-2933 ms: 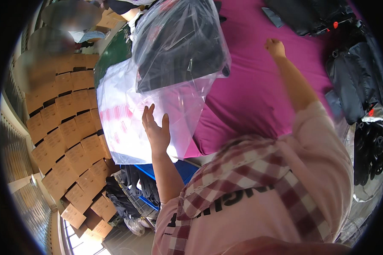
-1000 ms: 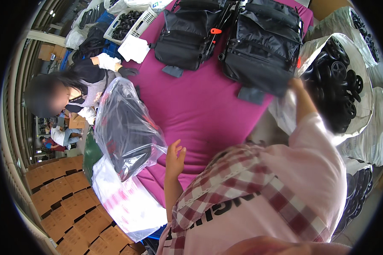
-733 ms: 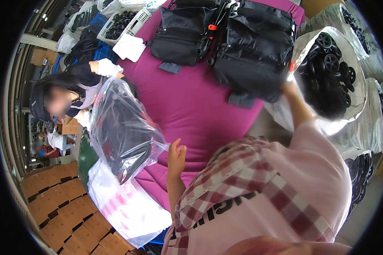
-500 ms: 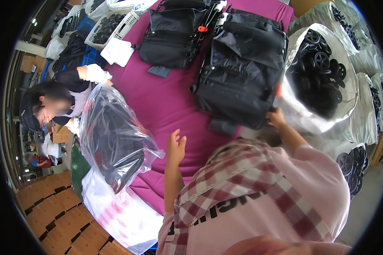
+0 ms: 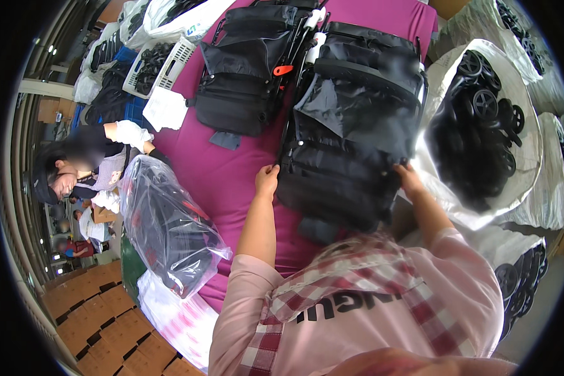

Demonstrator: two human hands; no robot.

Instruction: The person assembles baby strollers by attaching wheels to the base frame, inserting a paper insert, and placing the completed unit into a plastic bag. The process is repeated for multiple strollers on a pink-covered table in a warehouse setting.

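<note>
**Black frame (image 5: 351, 147) held at both sides**

We find the fabric-covered black frame lying on a purple cloth (image 5: 247, 160), right of the middle of the table, its near end toward the wearer. Left hand (image 5: 267, 180): fingers closed on the frame's left edge, near its lower corner. Right hand (image 5: 408, 178): fingers bent round the right edge, at about the same level. We read both as gripping — the fingertips themselves are partly hidden. A dark flap (image 5: 318, 230) sticks out from under the near end.

To the left of it we see a similar second frame (image 5: 235, 109), with an orange clip (image 5: 283, 70) on its right side. Further left, a clear plastic bag (image 5: 172, 235) holds a dark thing whose shape we cannot make out. A co-worker (image 5: 114, 172) leans in at the bag's far end, white sleeves showing.

On the right we record an open white sack (image 5: 531, 135) of black wheels (image 5: 484, 103). At lower left — cardboard boxes (image 5: 109, 316) in rows, beside printed white plastic sheets (image 5: 175, 319).
</note>
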